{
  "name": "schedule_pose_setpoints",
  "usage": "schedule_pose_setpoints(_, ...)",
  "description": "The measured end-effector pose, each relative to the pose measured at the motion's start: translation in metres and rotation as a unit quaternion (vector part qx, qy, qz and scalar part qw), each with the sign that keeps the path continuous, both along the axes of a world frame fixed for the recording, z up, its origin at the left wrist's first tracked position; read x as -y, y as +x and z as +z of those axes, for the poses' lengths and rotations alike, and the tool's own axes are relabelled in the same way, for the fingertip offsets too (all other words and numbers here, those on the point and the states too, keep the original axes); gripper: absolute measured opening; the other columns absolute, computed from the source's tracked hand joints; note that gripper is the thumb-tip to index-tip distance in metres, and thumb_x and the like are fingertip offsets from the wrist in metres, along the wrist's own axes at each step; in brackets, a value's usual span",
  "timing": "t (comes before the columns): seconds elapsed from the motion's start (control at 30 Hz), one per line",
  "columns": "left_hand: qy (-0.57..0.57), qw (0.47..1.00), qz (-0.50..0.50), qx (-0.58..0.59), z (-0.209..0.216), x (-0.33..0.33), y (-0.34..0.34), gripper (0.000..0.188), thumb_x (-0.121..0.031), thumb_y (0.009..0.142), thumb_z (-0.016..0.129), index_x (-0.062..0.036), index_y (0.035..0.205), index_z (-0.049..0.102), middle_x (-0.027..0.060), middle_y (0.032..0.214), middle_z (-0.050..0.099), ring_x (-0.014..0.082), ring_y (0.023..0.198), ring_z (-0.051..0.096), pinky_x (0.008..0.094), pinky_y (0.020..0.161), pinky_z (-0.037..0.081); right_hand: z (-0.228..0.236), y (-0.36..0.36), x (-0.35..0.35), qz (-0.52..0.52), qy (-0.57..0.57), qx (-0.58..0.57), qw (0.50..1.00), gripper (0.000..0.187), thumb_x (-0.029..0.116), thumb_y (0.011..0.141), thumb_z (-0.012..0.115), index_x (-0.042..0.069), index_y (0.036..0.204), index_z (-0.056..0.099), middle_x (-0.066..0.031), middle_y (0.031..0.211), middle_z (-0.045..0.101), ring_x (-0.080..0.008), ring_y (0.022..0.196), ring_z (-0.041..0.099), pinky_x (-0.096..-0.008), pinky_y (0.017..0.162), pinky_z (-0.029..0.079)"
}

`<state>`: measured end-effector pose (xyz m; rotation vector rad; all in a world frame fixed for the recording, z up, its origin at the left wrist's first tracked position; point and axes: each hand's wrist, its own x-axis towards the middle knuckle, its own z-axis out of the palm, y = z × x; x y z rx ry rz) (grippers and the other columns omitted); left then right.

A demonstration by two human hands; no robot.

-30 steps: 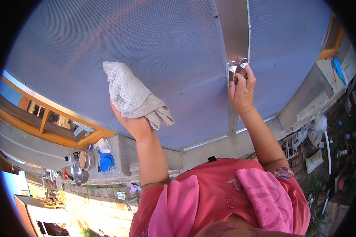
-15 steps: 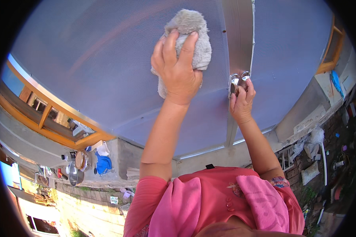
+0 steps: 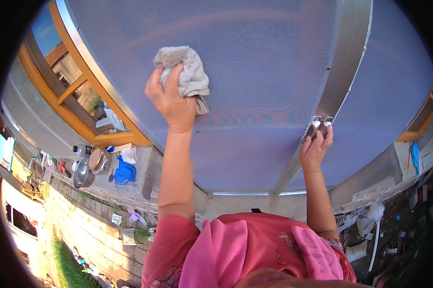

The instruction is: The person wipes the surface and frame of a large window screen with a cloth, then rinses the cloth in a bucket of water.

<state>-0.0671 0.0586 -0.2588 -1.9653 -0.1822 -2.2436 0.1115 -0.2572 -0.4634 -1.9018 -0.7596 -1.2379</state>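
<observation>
My left hand point(image 3: 172, 103) grips a bunched grey-white cloth point(image 3: 190, 72) against a fine mesh screen door point(image 3: 264, 62). The cloth sticks out beyond the fingertips and hangs down beside the palm. Lower and to the right, my right hand point(image 3: 315, 151) has its fingers closed around the shiny metal door handles point(image 3: 315, 122), which sit on the silvery metal frame strip point(image 3: 343, 57) between two mesh panels. A pink towel point(image 3: 216, 254) hangs over my shoulders on a red top.
An orange-framed window point(image 3: 77, 91) stands to the left. On the ledge below it are a metal bowl point(image 3: 83, 174), a round wooden-looking lid point(image 3: 97, 161) and a blue cloth point(image 3: 125, 170). Paving point(image 3: 96, 211) lies lower left; plastic bags point(image 3: 370, 216) and rubbish lie lower right.
The view has turned, so the door and window appear shifted rightward. My left hand with the cloth has moved left and lower across the mesh. My right hand stays at the handles.
</observation>
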Motion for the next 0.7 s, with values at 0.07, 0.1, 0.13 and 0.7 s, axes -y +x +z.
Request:
schedule_pose_setpoints(0.07,-0.103,0.993,0.014,0.050,-0.016,-0.035,-0.027,0.047,-0.003,0.078,0.076,-0.0092,0.123,0.067,0.0163,0.133,0.051,0.0360,0.124,0.049,0.0447,0.105,0.041,0.002,0.000,-0.008,0.003,0.011,0.004,1.000,0.041,0.004,0.090,0.060,-0.004,0.129,0.050,-0.0310,0.154,0.026,-0.0469,0.129,0.041,-0.0520,0.109,0.037)
schedule_pose_setpoints(0.1,-0.139,0.988,0.003,0.069,-0.024,-0.036,-0.029,0.048,-0.002,0.079,0.075,-0.0081,0.125,0.066,0.0173,0.134,0.050,0.0363,0.126,0.047,0.0447,0.106,0.040,0.003,-0.001,-0.009,-0.003,0.015,0.013,1.000,0.041,0.004,0.088,0.061,-0.004,0.127,0.051,-0.0303,0.154,0.026,-0.0460,0.126,0.042,-0.0516,0.107,0.038)
schedule_pose_setpoints(0.13,-0.175,0.981,-0.008,0.088,-0.029,-0.035,-0.031,0.048,-0.002,0.080,0.074,-0.0069,0.127,0.064,0.0184,0.135,0.049,0.0365,0.128,0.046,0.0448,0.107,0.039,0.003,-0.001,-0.010,-0.008,0.018,0.021,1.000,0.041,0.004,0.087,0.062,-0.004,0.126,0.052,-0.0296,0.154,0.027,-0.0451,0.123,0.043,-0.0512,0.105,0.040)
schedule_pose_setpoints(0.7,0.105,0.994,-0.005,-0.005,0.076,-0.005,0.003,0.041,-0.003,0.075,0.071,-0.0142,0.114,0.071,0.0123,0.122,0.062,0.0342,0.112,0.057,0.0422,0.098,0.044,0.006,0.001,0.003,-0.016,-0.022,0.048,0.998,0.041,0.004,0.089,0.063,-0.004,0.127,0.051,-0.0302,0.154,0.026,-0.0440,0.120,0.045,-0.0510,0.104,0.040)
